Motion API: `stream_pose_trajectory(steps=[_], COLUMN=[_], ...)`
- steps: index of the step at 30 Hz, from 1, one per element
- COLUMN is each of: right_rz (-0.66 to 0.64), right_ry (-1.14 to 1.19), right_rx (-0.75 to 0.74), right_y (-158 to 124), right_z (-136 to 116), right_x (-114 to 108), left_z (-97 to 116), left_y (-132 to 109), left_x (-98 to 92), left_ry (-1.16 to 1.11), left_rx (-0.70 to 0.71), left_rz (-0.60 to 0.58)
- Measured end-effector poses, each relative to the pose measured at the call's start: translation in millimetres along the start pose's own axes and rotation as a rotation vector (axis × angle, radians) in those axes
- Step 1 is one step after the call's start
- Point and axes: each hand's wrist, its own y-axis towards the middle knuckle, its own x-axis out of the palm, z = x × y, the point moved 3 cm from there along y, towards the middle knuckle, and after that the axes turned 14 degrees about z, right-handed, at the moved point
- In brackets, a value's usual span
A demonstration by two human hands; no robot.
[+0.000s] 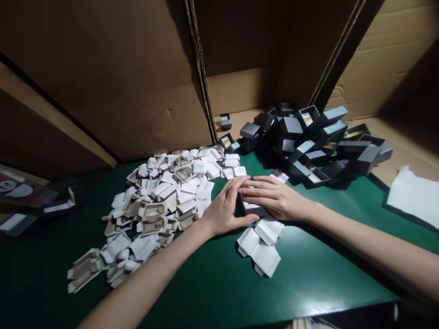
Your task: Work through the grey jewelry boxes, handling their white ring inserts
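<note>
A small black box [259,211] with a white card insert [251,206] in it sits on the green tabletop between my hands. My left hand [222,208] grips it from the left, thumb along the near edge and fingers toward the far side. From the right, my right hand [279,197] lays its fingers across the top of the insert, palm against the box; its thumb is hidden. Folded white card pieces [262,249] lie just in front of the box. To the left spreads a heap of white and grey folded card inserts [164,196].
Black boxes [291,125], several with white or yellow contents, are piled at the back right. Cardboard walls [144,82] rise behind the green table [308,274]. A white sheet [414,194] lies at right. More dark boxes [20,224] sit at far left.
</note>
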Motion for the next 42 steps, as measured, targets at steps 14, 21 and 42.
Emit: stream_pose_trajectory(steps=[14,21,42], right_rz=[0.049,0.023,0.359], right_ry=[-0.066,-0.177,-0.088], right_rx=[-0.01,0.097,0.336], right_y=[-5.2,-5.0,-6.1], right_z=[3.4,6.5,15.5], right_x=[-6.7,-9.8,-7.7], left_z=[-0.7,-1.6,-5.9], left_y=[0.2,-0.1,-0.3], left_x=[-0.7,-0.1,-6.9], left_ry=[-0.04,-0.018,-0.063], left_rx=[-0.044,-0.045,-0.153], left_rz=[0.006,-0.001,0.106])
